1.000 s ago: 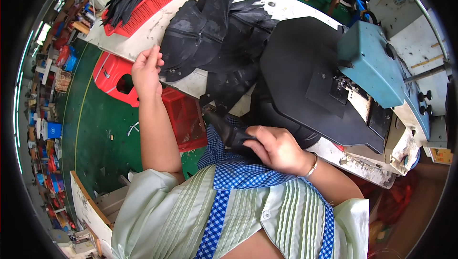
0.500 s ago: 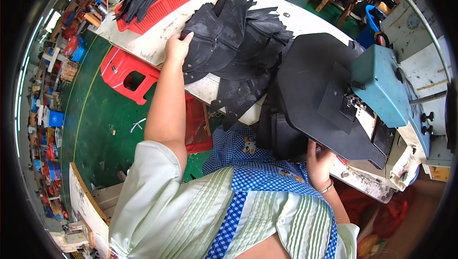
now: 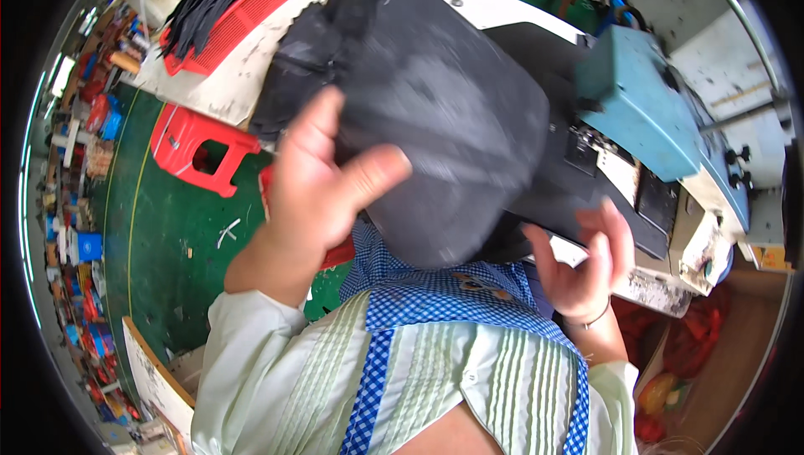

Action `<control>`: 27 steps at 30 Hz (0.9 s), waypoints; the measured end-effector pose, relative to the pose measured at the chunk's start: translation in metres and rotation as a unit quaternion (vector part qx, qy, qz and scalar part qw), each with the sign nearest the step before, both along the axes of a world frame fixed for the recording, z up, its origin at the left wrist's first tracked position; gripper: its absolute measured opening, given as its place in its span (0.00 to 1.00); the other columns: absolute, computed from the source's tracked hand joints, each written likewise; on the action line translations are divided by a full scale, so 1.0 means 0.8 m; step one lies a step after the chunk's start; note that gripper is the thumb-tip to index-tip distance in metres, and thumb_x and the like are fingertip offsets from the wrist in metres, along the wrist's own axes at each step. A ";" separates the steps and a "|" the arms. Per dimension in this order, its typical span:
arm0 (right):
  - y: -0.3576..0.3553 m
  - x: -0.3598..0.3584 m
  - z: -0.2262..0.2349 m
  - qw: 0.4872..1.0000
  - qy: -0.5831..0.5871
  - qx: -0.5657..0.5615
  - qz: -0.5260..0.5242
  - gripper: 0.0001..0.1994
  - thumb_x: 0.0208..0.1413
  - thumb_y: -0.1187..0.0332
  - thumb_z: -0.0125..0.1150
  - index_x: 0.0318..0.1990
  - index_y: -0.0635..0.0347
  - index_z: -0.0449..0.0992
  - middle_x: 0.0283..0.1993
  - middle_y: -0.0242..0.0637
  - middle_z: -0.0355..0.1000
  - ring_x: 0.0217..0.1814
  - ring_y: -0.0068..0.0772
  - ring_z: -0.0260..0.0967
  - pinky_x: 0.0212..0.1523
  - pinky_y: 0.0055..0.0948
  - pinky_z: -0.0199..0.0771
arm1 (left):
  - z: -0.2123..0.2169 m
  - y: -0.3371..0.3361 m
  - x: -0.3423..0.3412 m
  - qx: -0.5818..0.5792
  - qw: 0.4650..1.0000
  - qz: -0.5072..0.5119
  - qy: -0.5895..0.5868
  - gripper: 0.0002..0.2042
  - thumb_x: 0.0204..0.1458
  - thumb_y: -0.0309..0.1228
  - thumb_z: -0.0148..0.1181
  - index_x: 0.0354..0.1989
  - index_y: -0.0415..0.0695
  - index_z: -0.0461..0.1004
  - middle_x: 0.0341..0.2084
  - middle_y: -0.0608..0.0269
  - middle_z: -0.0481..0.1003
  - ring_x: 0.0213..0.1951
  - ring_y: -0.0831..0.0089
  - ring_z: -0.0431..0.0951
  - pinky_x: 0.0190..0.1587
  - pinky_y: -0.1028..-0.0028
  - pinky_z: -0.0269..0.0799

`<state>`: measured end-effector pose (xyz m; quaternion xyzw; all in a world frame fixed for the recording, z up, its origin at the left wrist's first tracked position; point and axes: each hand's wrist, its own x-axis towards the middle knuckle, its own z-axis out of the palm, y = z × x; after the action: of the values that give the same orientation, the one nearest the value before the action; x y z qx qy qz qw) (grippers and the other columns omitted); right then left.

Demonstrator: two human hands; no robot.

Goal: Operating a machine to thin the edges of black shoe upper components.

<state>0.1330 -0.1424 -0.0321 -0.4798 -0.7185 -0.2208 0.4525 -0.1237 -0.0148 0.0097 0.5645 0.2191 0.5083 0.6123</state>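
My left hand (image 3: 322, 178) is raised close to the camera and grips the edge of a large rounded black fabric piece (image 3: 452, 111), thumb on top. The piece hangs over my lap and hides much of the white worktable (image 3: 251, 61). My right hand (image 3: 582, 258) is below the piece's right side, fingers spread, palm up, touching or just under the black fabric near the blue sewing machine (image 3: 645, 103). More black fabric pieces (image 3: 293, 69) lie piled on the table behind.
A red basket (image 3: 251, 2) with black pieces sits at the table's far left. A red plastic stool (image 3: 197, 149) stands on the green floor at left. Cluttered shelves line the left rim. A red mesh bag (image 3: 703, 338) lies at lower right.
My left hand left the pile on the table and lifted a black piece up toward me. My right hand came out from under the fabric and opened.
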 end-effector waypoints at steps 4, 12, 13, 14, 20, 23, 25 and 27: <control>0.019 0.006 0.027 0.985 -0.105 -0.137 0.025 0.26 0.36 0.68 0.58 0.48 0.69 0.82 0.45 0.48 0.77 0.43 0.44 0.76 0.44 0.38 0.79 | -0.049 -0.035 0.034 0.000 0.996 -0.061 0.068 0.32 0.55 0.22 0.71 0.66 0.34 0.61 0.57 0.53 0.72 0.58 0.70 0.73 0.62 0.68 0.69; 0.015 0.028 0.036 0.976 -0.039 -0.211 -0.034 0.20 0.42 0.77 0.63 0.48 0.65 0.83 0.50 0.44 0.72 0.44 0.44 0.73 0.44 0.37 0.79 | -0.026 0.006 0.103 0.510 0.748 -0.074 0.417 0.28 0.53 0.41 0.68 0.63 0.46 0.74 0.68 0.58 0.68 0.70 0.55 0.65 0.67 0.53 0.60; 0.015 0.031 0.040 0.974 -0.044 -0.217 -0.046 0.20 0.43 0.78 0.64 0.48 0.66 0.83 0.50 0.45 0.72 0.43 0.44 0.73 0.44 0.38 0.79 | -0.025 0.006 0.108 0.502 0.752 -0.065 0.423 0.26 0.54 0.40 0.66 0.62 0.45 0.75 0.67 0.60 0.69 0.68 0.57 0.67 0.66 0.55 0.61; 0.016 0.034 0.040 0.977 -0.030 -0.208 -0.042 0.20 0.42 0.78 0.64 0.47 0.67 0.82 0.50 0.45 0.72 0.43 0.44 0.74 0.44 0.38 0.79 | -0.022 0.008 0.113 0.503 0.751 -0.067 0.421 0.26 0.54 0.40 0.66 0.62 0.45 0.75 0.67 0.60 0.69 0.68 0.57 0.67 0.66 0.55 0.61; 0.015 0.051 0.038 0.981 -0.030 -0.193 -0.005 0.20 0.39 0.77 0.63 0.45 0.68 0.82 0.46 0.45 0.77 0.44 0.44 0.75 0.45 0.38 0.80 | -0.015 0.016 0.134 0.516 0.744 -0.049 0.421 0.22 0.56 0.38 0.65 0.58 0.43 0.77 0.63 0.58 0.73 0.64 0.57 0.71 0.63 0.58 0.64; 0.020 0.055 0.037 0.978 -0.037 -0.200 -0.039 0.20 0.39 0.77 0.62 0.45 0.68 0.83 0.45 0.43 0.78 0.44 0.43 0.75 0.46 0.37 0.80 | -0.016 0.020 0.143 0.519 0.747 -0.033 0.414 0.21 0.56 0.38 0.66 0.56 0.41 0.77 0.60 0.57 0.75 0.61 0.57 0.73 0.62 0.58 0.66; 0.022 0.056 0.035 0.979 -0.033 -0.198 -0.047 0.19 0.40 0.77 0.62 0.45 0.67 0.83 0.45 0.41 0.78 0.44 0.42 0.74 0.45 0.36 0.79 | -0.016 0.023 0.147 0.519 0.749 -0.029 0.411 0.21 0.56 0.38 0.66 0.56 0.41 0.77 0.58 0.56 0.76 0.60 0.57 0.74 0.62 0.59 0.66; 0.023 0.056 0.034 0.979 -0.030 -0.195 -0.057 0.19 0.40 0.77 0.62 0.45 0.66 0.83 0.45 0.40 0.77 0.43 0.41 0.73 0.45 0.36 0.79 | -0.015 0.026 0.150 0.519 0.747 -0.030 0.415 0.21 0.56 0.38 0.66 0.55 0.40 0.77 0.54 0.57 0.78 0.56 0.57 0.76 0.61 0.60 0.67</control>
<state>0.1781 -0.1243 -0.0046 -0.5925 -0.7324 -0.1159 0.3148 -0.0041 0.0062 -0.0020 0.9568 0.1372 0.2406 0.0889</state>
